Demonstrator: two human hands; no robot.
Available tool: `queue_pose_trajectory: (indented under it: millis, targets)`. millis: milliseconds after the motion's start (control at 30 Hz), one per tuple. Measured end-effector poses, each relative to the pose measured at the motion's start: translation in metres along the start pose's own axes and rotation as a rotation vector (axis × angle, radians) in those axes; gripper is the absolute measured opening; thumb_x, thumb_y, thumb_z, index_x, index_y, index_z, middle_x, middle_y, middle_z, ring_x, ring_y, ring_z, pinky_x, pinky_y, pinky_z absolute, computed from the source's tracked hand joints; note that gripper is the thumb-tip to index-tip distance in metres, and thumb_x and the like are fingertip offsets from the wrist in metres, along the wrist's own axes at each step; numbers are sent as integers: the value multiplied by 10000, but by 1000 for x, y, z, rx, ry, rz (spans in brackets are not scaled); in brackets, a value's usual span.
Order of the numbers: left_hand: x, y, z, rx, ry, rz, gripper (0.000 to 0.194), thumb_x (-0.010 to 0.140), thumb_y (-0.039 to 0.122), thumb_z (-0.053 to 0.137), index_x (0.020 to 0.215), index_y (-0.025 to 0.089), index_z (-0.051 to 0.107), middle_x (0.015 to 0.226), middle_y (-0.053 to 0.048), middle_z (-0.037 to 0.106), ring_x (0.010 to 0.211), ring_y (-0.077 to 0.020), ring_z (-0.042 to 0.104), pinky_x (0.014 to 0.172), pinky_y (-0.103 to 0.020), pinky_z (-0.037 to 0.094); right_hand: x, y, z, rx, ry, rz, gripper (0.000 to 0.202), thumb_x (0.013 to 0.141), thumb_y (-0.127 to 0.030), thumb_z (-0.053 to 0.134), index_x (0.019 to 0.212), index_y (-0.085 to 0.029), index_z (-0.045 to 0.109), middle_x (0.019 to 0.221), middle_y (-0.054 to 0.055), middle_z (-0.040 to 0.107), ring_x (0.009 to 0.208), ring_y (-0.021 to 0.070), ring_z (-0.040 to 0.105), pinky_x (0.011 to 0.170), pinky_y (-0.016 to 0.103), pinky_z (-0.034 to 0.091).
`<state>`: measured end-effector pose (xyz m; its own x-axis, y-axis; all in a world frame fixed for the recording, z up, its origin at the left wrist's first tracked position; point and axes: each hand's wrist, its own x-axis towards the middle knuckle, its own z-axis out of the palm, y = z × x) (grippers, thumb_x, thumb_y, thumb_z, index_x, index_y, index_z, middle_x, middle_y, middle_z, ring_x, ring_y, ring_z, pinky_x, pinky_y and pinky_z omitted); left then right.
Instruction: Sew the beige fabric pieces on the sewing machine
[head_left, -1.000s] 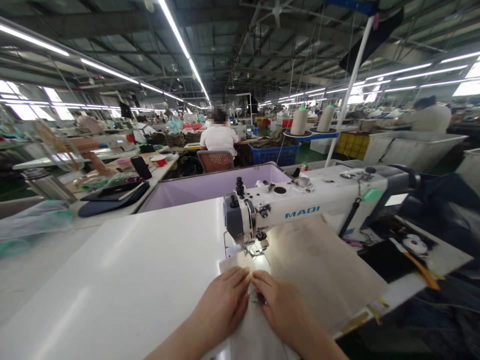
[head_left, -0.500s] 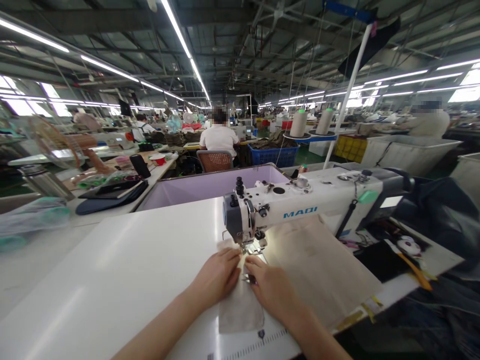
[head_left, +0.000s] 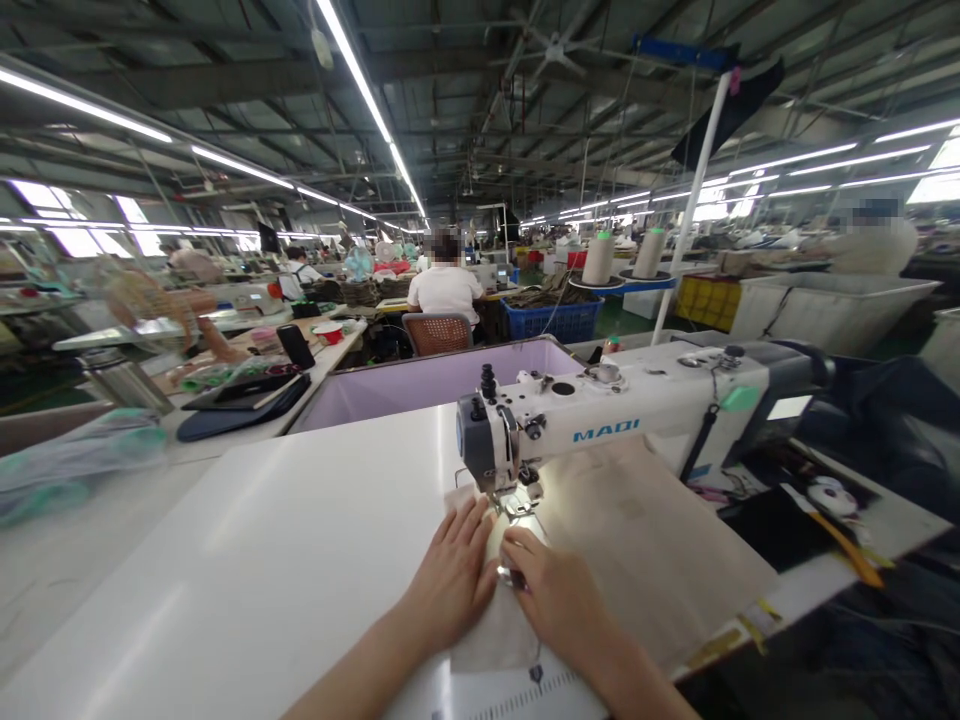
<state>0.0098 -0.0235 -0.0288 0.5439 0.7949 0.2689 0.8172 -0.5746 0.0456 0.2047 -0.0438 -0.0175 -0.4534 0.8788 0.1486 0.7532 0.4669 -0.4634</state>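
Note:
My left hand [head_left: 456, 568] lies flat with fingers stretched over a narrow beige fabric piece [head_left: 495, 640], its fingertips just short of the needle area. My right hand [head_left: 559, 590] is curled on the other side of the piece, fingers bent near the presser foot [head_left: 517, 503]. Out of its grip, on the palm side, pokes a small pair of metal thread snips [head_left: 511, 577], mostly hidden. The white sewing machine [head_left: 607, 400] stands over the fabric with its lamp lit. A larger beige fabric panel [head_left: 645, 540] lies to the right, under the machine's arm.
A purple-lined bin [head_left: 420, 385] stands behind the white table [head_left: 300, 560]. Two thread cones [head_left: 598, 260] sit on a stand beyond the machine. On the left are a steel flask [head_left: 127, 380] and a plastic bag [head_left: 82, 455]. A person [head_left: 448, 290] sits ahead, facing away.
The left hand has flattened and its fingers have spread on the fabric. The right hand stays by the presser foot with the snips. The whole view has shifted slightly.

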Motion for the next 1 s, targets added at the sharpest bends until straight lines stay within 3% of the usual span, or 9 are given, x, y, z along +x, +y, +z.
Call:
queue_pose_trajectory:
  millis: [233,367,433,633,1000]
  targets:
    - [-17,27,-21,-39,-96,39,550,881,317,594,1397,145,512,1460,-169,533,1352,-349,485,1106,-519,428,-24,-4,0,-33,-51,17,197,845,-114,517,930,-234,648,1030,9,684,846,185,674,706,253,464]
    - [-25,38,-31,-103,-119,34,618,859,364,632,1428,177,481,1437,-145,557,1311,-335,518,1108,-501,424,-32,-5,2,37,-24,10,445,781,-85,508,1188,-236,607,1245,23,647,968,204,669,796,272,476]
    - [-25,37,-31,-105,-140,14,646,852,380,646,1435,161,474,1450,-160,542,1320,-349,509,1107,-519,422,-30,-4,3,61,-27,15,494,764,-78,497,1224,-234,591,1307,22,626,1019,210,665,827,278,476]
    - [-21,27,-25,-99,-142,11,651,862,389,643,1441,145,473,1501,-178,485,1367,-363,463,1123,-541,403,-23,-2,2,44,-32,22,366,803,-113,484,1115,-252,616,1211,5,664,969,206,677,784,270,472]
    - [-26,27,-22,-66,-93,37,656,870,357,626,1465,147,444,1503,-161,489,1366,-358,466,1102,-537,421,-25,-5,2,40,-42,32,449,763,-79,467,1150,-250,617,1223,-7,657,971,205,671,788,284,475]
